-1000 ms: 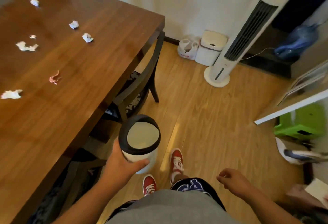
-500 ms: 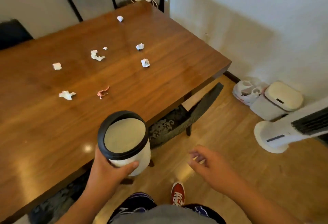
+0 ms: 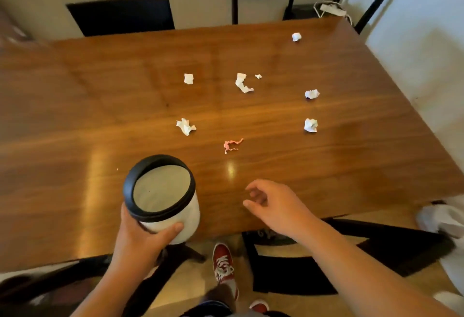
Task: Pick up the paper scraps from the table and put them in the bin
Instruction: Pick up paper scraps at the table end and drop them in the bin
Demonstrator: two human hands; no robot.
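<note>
The left hand [image 3: 140,239] gripped a white bin [image 3: 163,196] with a black rim at the lower centre of the frame, held over the near edge of the wooden table [image 3: 75,128]. The right hand [image 3: 273,203] hung open and empty to the bin's right, fingers loosely curled above the tabletop. White paper scraps [image 3: 186,126] lay scattered across the middle of the frame, with a pink scrap [image 3: 232,145] nearest the hands. A red shoe [image 3: 223,264] showed at the bottom.

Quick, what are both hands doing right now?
Left hand: closed around the white bin, holding it up.
Right hand: open and empty, fingers loosely curled, above the table.
</note>
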